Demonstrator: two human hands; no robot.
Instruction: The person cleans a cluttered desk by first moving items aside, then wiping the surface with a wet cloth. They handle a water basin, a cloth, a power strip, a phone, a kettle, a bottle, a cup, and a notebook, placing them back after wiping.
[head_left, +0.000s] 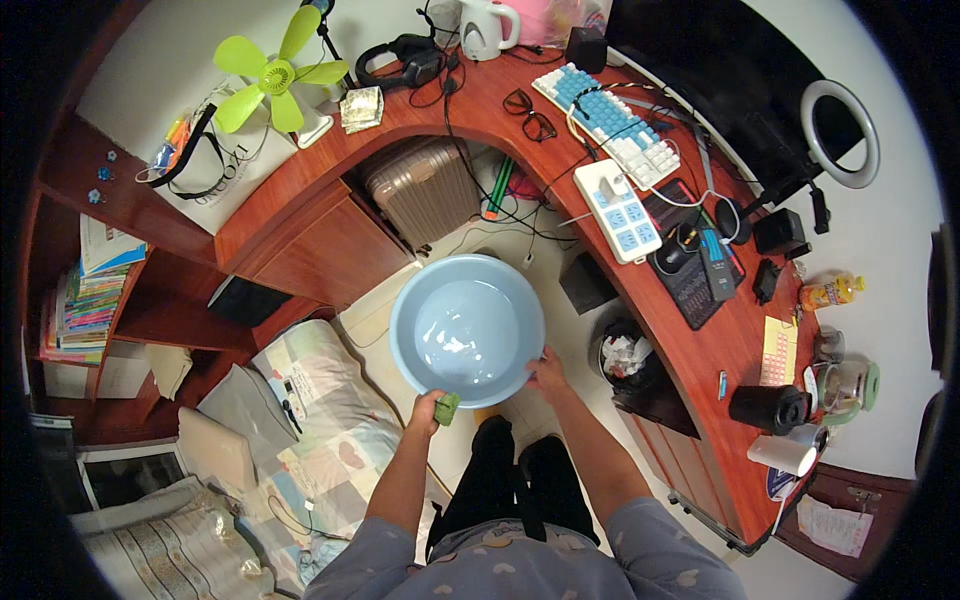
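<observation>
A round light-blue plastic basin (403, 360) with water in it is in front of my legs, above the tiled floor. My left hand (424, 412) grips a folded green cloth (447, 409) at the basin's near left rim. Whether its fingers also hook under that rim is hard to see. On the near right side, my right hand (550, 370) holds the basin by its edge, with some fingers hidden behind the wall. Light glints off the water's surface.
A curved red-brown wooden desk (480, 97) wraps around the far and right sides. Below it are a ribbed suitcase (424, 191), loose cables and a waste bin (637, 375) holding crumpled paper. A bed (337, 450) lies to my left. A power strip (619, 214) rests near the desk's edge.
</observation>
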